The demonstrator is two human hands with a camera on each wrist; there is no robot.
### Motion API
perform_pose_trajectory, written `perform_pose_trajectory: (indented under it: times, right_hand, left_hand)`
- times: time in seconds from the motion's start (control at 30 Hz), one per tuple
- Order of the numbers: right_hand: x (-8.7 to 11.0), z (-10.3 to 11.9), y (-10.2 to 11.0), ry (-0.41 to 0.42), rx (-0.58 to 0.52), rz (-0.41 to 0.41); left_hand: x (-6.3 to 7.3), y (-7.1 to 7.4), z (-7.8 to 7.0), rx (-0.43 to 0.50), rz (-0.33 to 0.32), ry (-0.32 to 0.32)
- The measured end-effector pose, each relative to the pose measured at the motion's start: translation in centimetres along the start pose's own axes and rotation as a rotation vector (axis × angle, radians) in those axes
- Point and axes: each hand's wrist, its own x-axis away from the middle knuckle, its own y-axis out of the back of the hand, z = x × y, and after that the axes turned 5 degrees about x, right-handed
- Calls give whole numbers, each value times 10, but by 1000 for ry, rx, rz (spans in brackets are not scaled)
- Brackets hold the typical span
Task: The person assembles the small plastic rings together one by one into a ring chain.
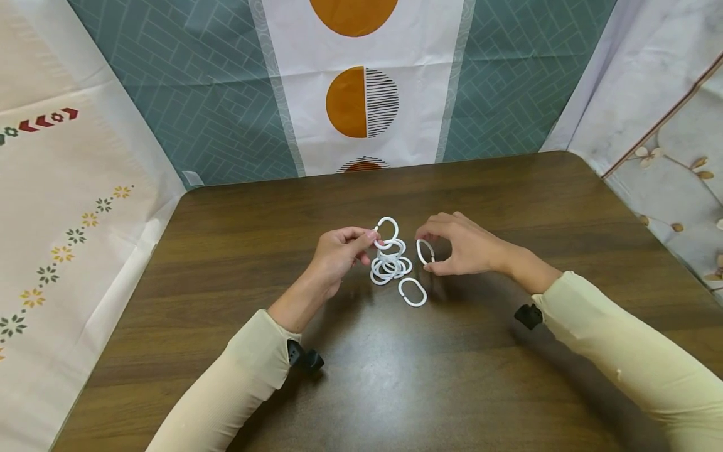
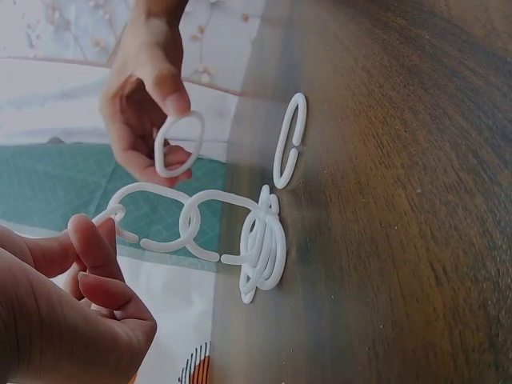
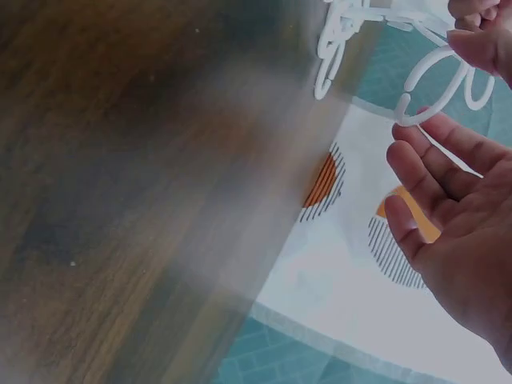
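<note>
My left hand (image 1: 342, 256) pinches the top link of a white plastic ring chain (image 1: 391, 265) between thumb and finger. Two linked rings stretch down from it in the left wrist view, and the rest of the chain (image 2: 262, 248) lies heaped on the table. To the right, my right hand (image 1: 460, 243) holds a single loose ring (image 1: 420, 252) between thumb and fingertips, apart from the chain. That ring (image 3: 432, 112) shows a small gap in its side in the right wrist view. Another loose ring (image 1: 412, 292) lies flat on the table, just in front of the heap.
The brown wooden table (image 1: 316, 402) has a far edge meeting a teal and white patterned cloth (image 1: 226, 113). Light cloths with floral prints hang at left and right. A dark strap device (image 1: 305, 356) sits at the left sleeve, another (image 1: 528, 316) at the right sleeve.
</note>
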Motion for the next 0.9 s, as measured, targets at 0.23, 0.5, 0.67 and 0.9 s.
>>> perform_pose_trajectory:
  times: [0.23,0.5,0.67,0.9]
  right_hand:
    - [-6,-1,6,-3,-19,-84]
    - [-20,-2,18,19,-100,-249]
    - [-29,1,26,5,-193,-317]
    - [-40,12,28,2,-254,-308]
  left_hand:
    - [0,0,0,-3,2,4]
    - [-1,0,1,0,7,8]
    - [0,-1,1,2,13,14]
    - [0,-2,0,-5,16,20]
